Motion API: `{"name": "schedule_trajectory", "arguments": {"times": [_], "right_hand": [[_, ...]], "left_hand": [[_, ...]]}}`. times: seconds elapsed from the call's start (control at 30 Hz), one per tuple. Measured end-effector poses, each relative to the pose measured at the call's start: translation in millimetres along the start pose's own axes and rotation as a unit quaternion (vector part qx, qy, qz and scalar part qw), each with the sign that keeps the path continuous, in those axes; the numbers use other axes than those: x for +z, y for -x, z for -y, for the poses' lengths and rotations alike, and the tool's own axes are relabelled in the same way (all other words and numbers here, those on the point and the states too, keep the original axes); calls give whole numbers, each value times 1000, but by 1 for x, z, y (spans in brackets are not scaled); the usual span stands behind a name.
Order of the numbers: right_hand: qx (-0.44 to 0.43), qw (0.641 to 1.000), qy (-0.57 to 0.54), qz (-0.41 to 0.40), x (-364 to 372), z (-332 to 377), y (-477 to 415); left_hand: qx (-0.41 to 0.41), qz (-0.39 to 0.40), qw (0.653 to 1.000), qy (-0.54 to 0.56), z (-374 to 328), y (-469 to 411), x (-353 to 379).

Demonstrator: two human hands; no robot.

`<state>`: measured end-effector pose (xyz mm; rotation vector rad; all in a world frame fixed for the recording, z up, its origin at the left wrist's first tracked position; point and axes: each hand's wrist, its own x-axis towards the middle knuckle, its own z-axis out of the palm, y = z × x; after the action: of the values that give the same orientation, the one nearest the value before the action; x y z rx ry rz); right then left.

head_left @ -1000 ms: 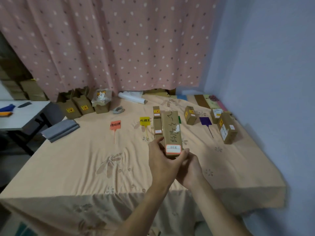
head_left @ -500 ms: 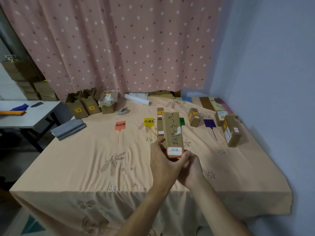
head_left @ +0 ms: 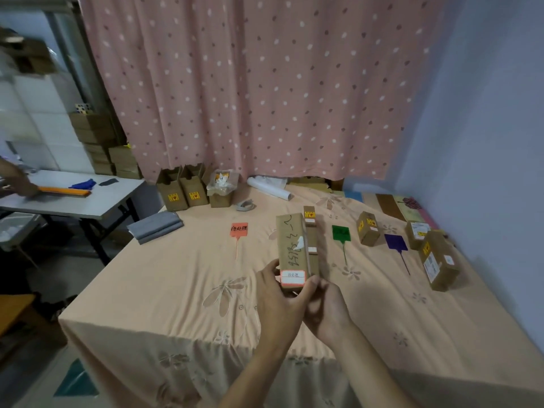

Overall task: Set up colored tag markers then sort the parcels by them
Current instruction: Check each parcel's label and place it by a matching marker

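Observation:
I hold a long cardboard parcel (head_left: 291,245) with handwriting and an orange-bordered label above the bed (head_left: 176,290). My left hand (head_left: 279,301) grips its near end. My right hand (head_left: 328,307) curls against the same end from the right. On the cloth lie an orange tag (head_left: 239,231), a green tag (head_left: 341,233) and a purple tag (head_left: 396,242). Narrow parcels (head_left: 309,214) lie in a row behind the held one. One parcel (head_left: 368,232) sits between the green and purple tags. Two parcels (head_left: 438,260) sit right of the purple tag.
Open cartons (head_left: 182,189) and a carton with a plastic bag (head_left: 220,187) stand at the back left, by a tape roll (head_left: 245,205) and a white roll (head_left: 269,188). Grey folded cloth (head_left: 156,226) lies at the left edge. Another person's hand (head_left: 14,178) is over a side table (head_left: 73,206).
The held parcel has shifted left over the bed: it now covers the yellow tag and the green tag shows. The view has turned left. Both hands keep their hold.

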<state>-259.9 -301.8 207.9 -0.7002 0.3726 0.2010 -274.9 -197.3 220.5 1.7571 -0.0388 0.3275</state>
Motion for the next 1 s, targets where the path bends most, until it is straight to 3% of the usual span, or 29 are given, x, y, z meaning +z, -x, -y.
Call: {"name": "schedule_trajectory", "arguments": {"times": [0.23,0.37,0.53,0.8,1.0], "right_hand": [[-45,987,153,-33,57,-48,-31],[-135,933,326,-74,82,-70,-43],[-204,895,382,-106,90,-77,-64],[-155,886,426,-98,78,-53,-129],[-100,880,460,-70,69,-26,-198]], "left_hand": [[-40,40,997,58,27,-34,-68],[-49,51,997,38,43,-55,-99],[-109,69,990,56,65,-80,-105],[-144,37,988,39,92,-129,-71],[-172,56,984,-5,131,-189,-33]]}}
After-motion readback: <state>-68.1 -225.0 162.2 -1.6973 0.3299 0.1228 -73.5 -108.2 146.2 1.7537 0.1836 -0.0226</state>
